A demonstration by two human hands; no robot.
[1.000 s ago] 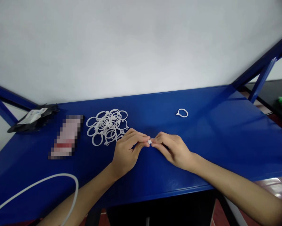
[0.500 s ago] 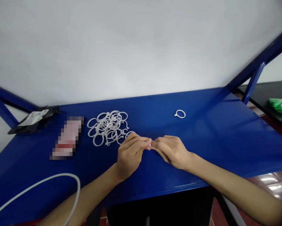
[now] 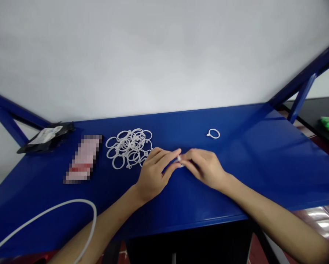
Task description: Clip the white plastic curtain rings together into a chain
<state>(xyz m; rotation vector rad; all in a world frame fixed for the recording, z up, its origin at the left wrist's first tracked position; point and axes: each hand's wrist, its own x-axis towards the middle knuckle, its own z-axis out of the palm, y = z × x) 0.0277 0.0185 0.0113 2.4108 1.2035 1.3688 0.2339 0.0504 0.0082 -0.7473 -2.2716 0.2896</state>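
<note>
Two bare hands meet above a blue metal table (image 3: pixel 236 157). We see a small white plastic piece (image 3: pixel 178 158) pinched at the fingertips between the left hand (image 3: pixel 153 174) and the right hand (image 3: pixel 205 168). Both hands are nearly closed on it, and the fingers (image 3: pixel 193 156) hide most of it, so we cannot tell its shape. Just left of the left hand's fingers lies a heap of white plastic rings (image 3: pixel 128 148), almost touching them. Beyond the right hand's fingers, well apart, sits a single tabbed ring (image 3: pixel 214 134). Farther left of the fingers we note a pixelated package (image 3: pixel 83 158), a black bag (image 3: pixel 45 139) with an unreadable white label (image 3: pixel 45 135), and a curved white cable (image 3: pixel 57 216).
</note>
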